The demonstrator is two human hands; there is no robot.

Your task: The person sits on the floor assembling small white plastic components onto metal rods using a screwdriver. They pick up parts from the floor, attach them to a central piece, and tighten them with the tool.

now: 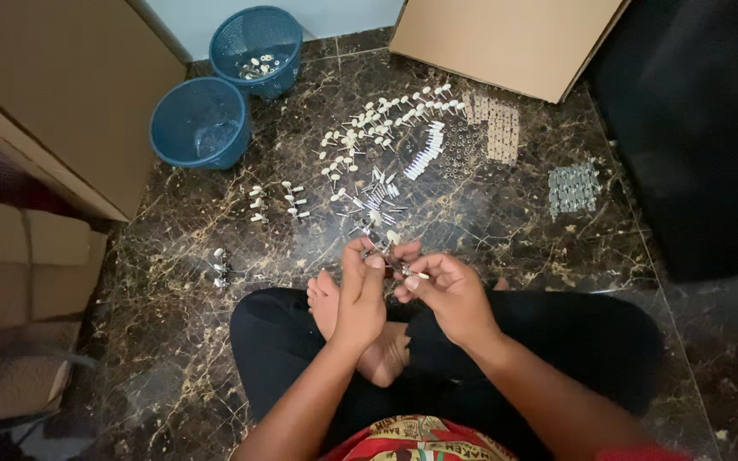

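The person sits cross-legged on a dark marbled floor (172,341), and both hands meet just above the bare feet. The left hand (360,294) is closed, thumb and fingertips pinched on a small metal pin-like part (383,253) held between the two hands; the right hand (442,290) is also closed, fingers curled around a small white-tipped piece (421,276) that sticks out beside the thumb. Judging from this, the step in hand is fitting one small part to the other; the next move would call for lining the thin shaft up with its mate and pressing with fine fingertip control. Ahead on the floor lie spread rows of white-capped pins (386,115), a loose pile of bare metal pins (375,198), and small sorted groups (275,201). Two blue plastic baskets (202,124) stand further off, the far one holding a few pieces. Cardboard boxes (61,94) flank the spot.
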